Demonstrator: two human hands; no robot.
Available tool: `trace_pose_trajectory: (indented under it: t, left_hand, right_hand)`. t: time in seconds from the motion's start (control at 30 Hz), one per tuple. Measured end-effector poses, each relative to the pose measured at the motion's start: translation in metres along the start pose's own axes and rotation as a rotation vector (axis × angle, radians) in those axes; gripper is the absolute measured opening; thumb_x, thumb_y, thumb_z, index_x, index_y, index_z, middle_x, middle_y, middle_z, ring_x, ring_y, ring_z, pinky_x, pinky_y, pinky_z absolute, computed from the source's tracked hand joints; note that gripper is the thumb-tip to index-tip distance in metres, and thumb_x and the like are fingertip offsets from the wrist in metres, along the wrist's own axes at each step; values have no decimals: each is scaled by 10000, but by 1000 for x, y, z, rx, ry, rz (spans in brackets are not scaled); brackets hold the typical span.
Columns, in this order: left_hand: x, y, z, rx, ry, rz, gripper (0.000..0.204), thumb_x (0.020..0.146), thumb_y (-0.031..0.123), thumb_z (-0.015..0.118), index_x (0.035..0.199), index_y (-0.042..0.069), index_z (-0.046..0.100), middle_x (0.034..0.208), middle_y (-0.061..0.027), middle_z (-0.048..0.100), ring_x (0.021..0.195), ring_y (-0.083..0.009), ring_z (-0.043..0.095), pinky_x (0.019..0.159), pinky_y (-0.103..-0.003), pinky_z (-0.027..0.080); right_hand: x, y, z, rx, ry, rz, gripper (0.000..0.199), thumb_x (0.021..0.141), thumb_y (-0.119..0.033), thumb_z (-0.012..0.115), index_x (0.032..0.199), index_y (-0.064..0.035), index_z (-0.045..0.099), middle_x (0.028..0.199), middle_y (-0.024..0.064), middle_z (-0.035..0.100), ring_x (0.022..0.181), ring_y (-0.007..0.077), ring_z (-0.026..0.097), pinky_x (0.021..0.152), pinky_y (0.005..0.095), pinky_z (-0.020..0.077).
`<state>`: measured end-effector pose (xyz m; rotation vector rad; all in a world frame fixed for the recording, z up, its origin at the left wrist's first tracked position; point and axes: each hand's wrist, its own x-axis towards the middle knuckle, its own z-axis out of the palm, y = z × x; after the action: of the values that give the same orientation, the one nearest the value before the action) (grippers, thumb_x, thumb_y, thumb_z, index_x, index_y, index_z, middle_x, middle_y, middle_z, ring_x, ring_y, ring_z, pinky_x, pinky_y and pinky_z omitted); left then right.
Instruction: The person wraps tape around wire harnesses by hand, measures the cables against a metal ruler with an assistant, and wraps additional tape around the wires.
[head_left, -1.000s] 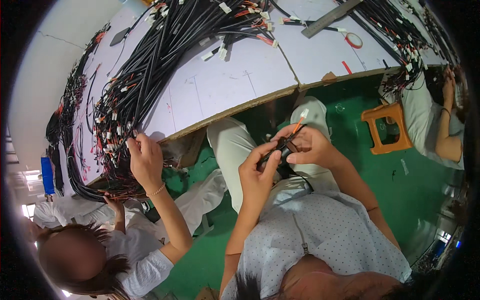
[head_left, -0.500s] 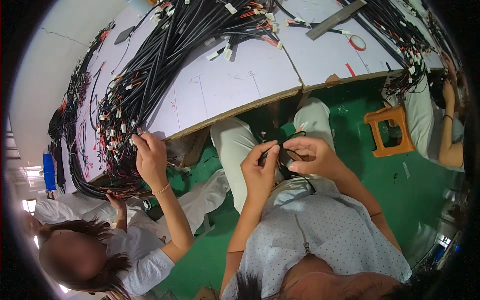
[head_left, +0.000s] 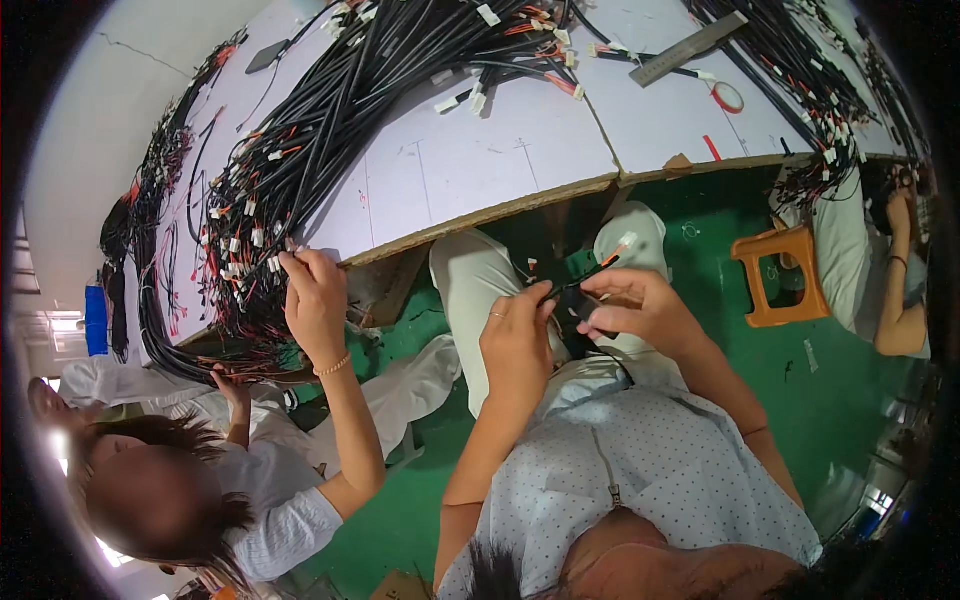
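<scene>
My left hand (head_left: 517, 338) is closed in a pinch on a thin black cable (head_left: 560, 290) above my lap. Orange wires (head_left: 612, 258) and a pale connector stick out at the cable's far end, beside my right fingers. My right hand (head_left: 645, 308) is closed round a small black object (head_left: 580, 304) that looks like a roll of black tape, held against the cable between both hands. My fingers cover part of it. A loose length of black cable hangs down towards my waist.
Ahead is a white-topped table (head_left: 460, 190) with a thick bundle of black cables (head_left: 370, 100), a metal ruler (head_left: 690, 48) and a red tape roll (head_left: 728, 97). A co-worker's hand (head_left: 315, 295) touches the cables at left. An orange stool (head_left: 780, 275) stands right; another person sits beyond it.
My hands have shifted slightly, and the black object has turned so its dark side shows. The orange wire end now stands out above my right fingers. The whole view has shifted a little.
</scene>
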<state>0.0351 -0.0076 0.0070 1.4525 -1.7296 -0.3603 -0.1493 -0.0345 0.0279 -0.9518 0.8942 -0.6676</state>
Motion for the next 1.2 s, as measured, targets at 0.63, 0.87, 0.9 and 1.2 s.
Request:
trace_pose_trajectory:
  t: [0.63, 0.87, 0.9, 1.2]
  left_hand:
    - [-6, -1, -4, -1009, -219, -463, 143, 938, 133, 562, 1009, 10, 552, 831, -60, 656, 747, -79, 568, 681, -213, 423]
    - [-6, 0, -10, -1071, -259, -525, 121, 914, 95, 594, 972, -2, 552, 820, -73, 651, 742, -100, 595, 705, -211, 452]
    - [-6, -2, -11, -1066, -252, -524, 121, 914, 95, 594, 972, -2, 552, 820, -73, 651, 742, -100, 595, 705, -211, 452]
    - [-3, 0, -5, -643, -53, -381, 264, 848, 51, 660, 1107, 5, 637, 964, -72, 670, 854, -91, 606, 737, -221, 481]
  right_hand:
    - [18, 39, -27, -169, -40, -82, 370, 836, -132, 653, 1166, 3, 553, 1086, 100, 607, 941, 141, 595, 888, 291, 465]
    - [40, 13, -6, 326, -327, -212, 775, 742, -96, 674, 1409, 14, 296, 1278, 133, 491, 1196, 218, 487, 1031, 336, 357]
    - [42, 14, -6, 327, -335, -213, 775, 742, -96, 674, 1409, 14, 296, 1278, 133, 491, 1196, 218, 487, 1031, 336, 357]
    - [35, 19, 1, 112, -215, -155, 593, 766, 0, 686, 1302, 47, 437, 1173, 102, 563, 1083, 165, 545, 928, 301, 445]
